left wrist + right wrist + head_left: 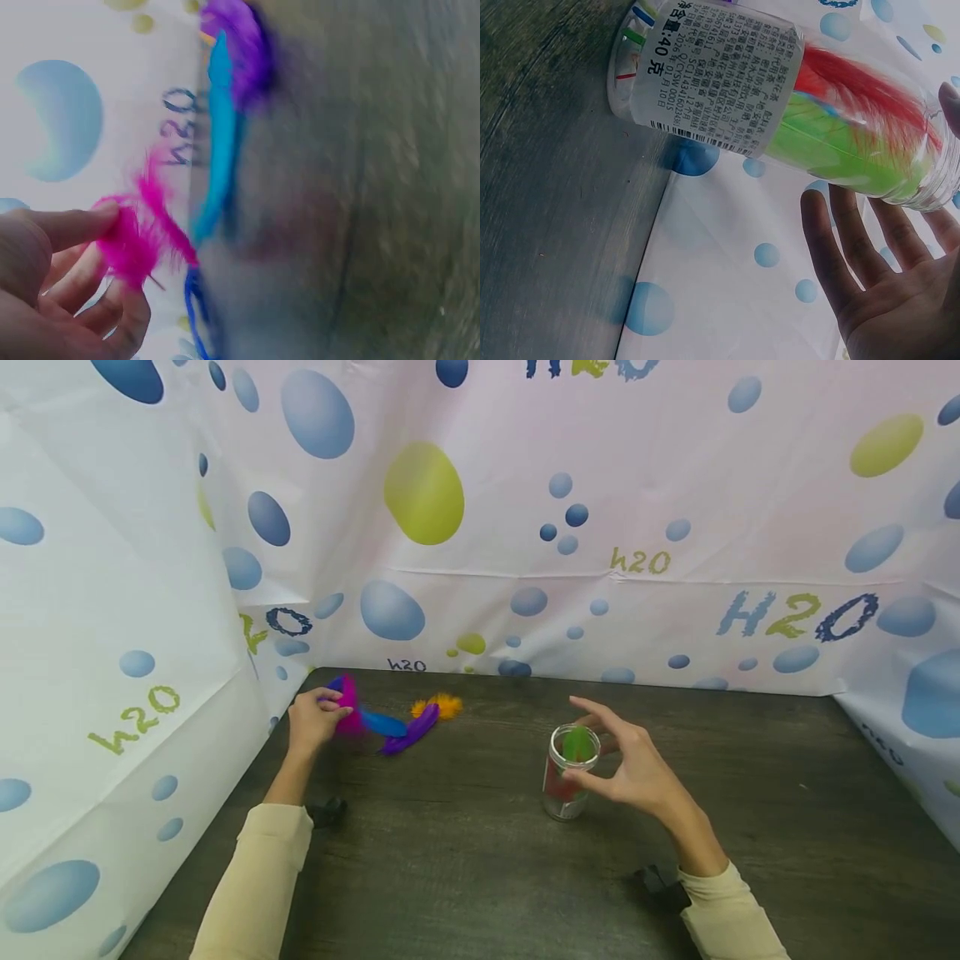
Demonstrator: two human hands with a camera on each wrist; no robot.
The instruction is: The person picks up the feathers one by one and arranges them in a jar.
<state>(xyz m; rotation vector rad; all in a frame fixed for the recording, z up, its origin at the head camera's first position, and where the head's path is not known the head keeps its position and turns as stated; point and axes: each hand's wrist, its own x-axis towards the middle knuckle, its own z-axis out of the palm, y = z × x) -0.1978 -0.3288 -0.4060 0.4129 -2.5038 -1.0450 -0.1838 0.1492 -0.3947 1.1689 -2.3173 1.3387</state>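
Note:
My left hand [313,720] pinches a pink feather [129,247] between thumb and fingertips, at the far left of the table. Close by in the left wrist view are a second pink feather [166,223], a light blue feather [223,142], a purple feather [251,56] and a dark blue one [196,311]. A clear jar [557,806] stands upright right of the table's middle. Green [829,154] and red feathers [855,86] are inside it, behind a printed label [720,75]. My right hand [637,764] spreads around the jar's upper part, thumb and fingers apart; contact is unclear.
An orange feather [447,706] lies beside the purple one near the back edge. The dark wooden table [480,877] meets a wall covering [495,510] with printed dots at the back and left. Dark straps are near both sleeves [258,868].

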